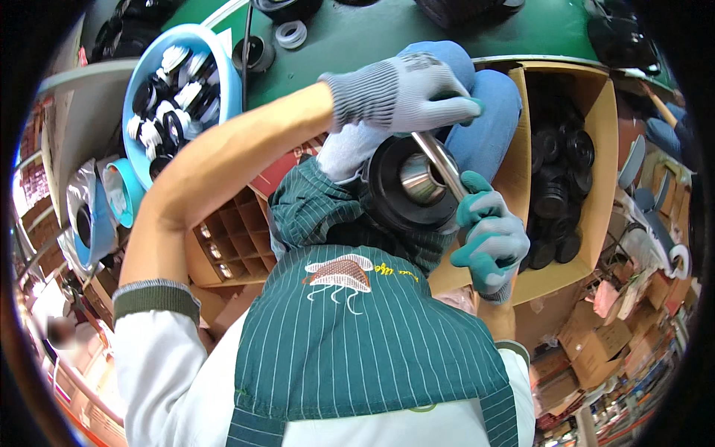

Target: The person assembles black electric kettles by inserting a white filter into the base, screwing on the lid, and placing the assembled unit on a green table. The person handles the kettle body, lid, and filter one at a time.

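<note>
The apron (335,350) is flanked by carton (197,257) and box (600,160); rod (441,160) is clasped by right hand (491,238); left hand's (428,91) hold is unclear.

left arm (246,141) bent at the elbow, right arm (497,320) mostly hidden
left hand (430,97) gloved, fingers (468,110) bent; right hand (491,237) gloved, lower, curled closed.

Two hands, one rod, one black round piece, three containers counted around them.
One left hand (428,97) and one right hand (491,237), both gloved; one metal rod (441,165); one black round piece (387,182); far left, one blue tub (232,93) of black-and-white parts (175,100), too heaped to count; near left, one divided carton (240,223); right, one cardboard box (599,119) of black parts (551,186), likewise uncountable.
</note>
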Available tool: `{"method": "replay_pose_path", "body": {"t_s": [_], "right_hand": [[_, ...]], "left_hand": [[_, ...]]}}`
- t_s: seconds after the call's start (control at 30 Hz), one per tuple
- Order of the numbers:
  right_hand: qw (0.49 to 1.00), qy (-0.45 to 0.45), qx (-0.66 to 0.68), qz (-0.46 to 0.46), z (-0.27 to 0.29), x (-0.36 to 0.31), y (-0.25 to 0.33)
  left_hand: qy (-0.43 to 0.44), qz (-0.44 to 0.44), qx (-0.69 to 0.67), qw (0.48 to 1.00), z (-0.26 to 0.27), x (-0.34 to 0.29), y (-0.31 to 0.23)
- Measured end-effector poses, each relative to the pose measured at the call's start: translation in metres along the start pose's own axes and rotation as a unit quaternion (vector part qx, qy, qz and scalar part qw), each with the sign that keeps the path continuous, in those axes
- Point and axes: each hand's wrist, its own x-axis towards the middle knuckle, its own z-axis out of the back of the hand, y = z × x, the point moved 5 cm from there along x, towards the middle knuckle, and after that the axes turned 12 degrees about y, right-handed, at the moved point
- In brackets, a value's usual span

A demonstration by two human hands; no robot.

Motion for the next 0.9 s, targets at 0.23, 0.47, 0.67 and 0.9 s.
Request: {"method": "replay_pose_path", "body": {"t_s": [0.23,0.47,0.67,0.9], "right_hand": [[0.918,0.299,-0.258,-0.015,-0.023,0.042,0.016],[0.797,0.524,-0.300,-0.026,-0.065,0.054,0.015],[0.835,0.504,-0.213,-0.057,-0.097,0.094,-0.004],[0.899,0.141,-0.412,-0.050,-0.036,0.080,0.044]], "left_hand": [[0.053,-0.028,0.085,0.995,-0.004,0.039,0.010],[0.005,-0.268,0.068,0.961,-0.016,0.068,0.002],[-0.008,-0.370,0.008,0.929,-0.028,0.091,-0.018],[-0.148,-0.194,-0.062,0.968,0.021,0.047,0.044]]}}
